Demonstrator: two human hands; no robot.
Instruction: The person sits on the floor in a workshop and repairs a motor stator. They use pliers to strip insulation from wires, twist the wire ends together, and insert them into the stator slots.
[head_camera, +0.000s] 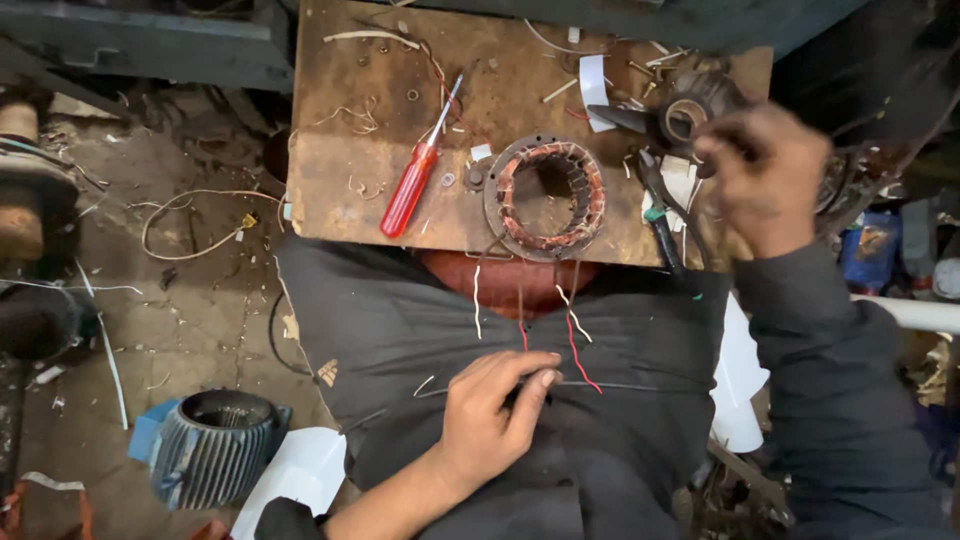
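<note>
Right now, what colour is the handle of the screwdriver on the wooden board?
Red, a clear red plastic handle on the screwdriver, with a bare metal shaft. The head view shows it best.

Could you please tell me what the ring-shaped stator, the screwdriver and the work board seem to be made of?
Stator: dull grey metal ring, probably steel, with reddish copper-looking windings inside. Screwdriver: glossy red translucent handle, likely plastic, and a bright metal shaft. Work board: brown, stained, worn flat surface, seemingly wood.

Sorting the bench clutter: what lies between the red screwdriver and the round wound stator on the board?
In the head view, between the screwdriver and the stator lie a washer, a dark nut-like piece and a white scrap.
</note>
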